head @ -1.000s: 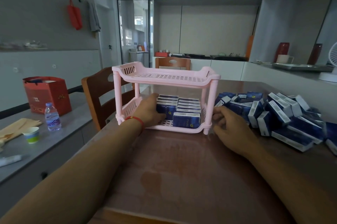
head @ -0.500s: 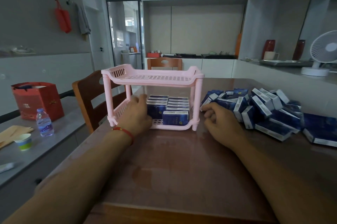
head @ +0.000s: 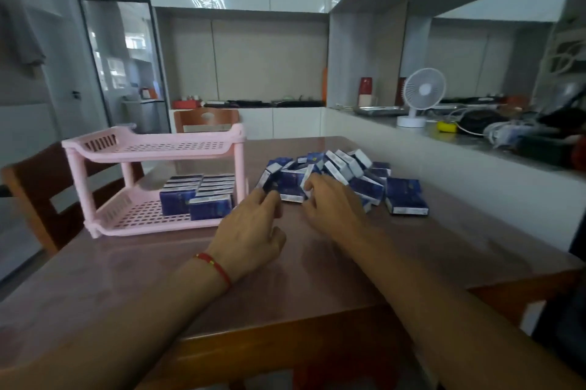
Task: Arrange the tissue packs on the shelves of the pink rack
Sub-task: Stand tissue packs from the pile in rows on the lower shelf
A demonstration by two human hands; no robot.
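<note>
The pink two-shelf rack [head: 95, 151] stands on the table at the left. Its top shelf holds nothing; two rows of blue tissue packs [head: 198, 196] fill the right part of its lower shelf. A loose pile of blue tissue packs [head: 352, 174] lies to the rack's right. My left hand [head: 250, 231], with a red wrist string, reaches the pile's near left edge with bent fingers against a pack; whether it grips is unclear. My right hand [head: 333, 205] curls its fingers over a pack [head: 290, 191] at the pile's front.
The brown table [head: 285, 282] ends close to my body. A wooden chair [head: 35, 186] stands left of the rack, another chair [head: 206, 118] behind it. A white ledge at the right carries a small fan [head: 418, 94] and clutter.
My left hand has left the rack's lower shelf and moved right to the pile. My right hand stays at the pile's front. The view has swung to the right.
</note>
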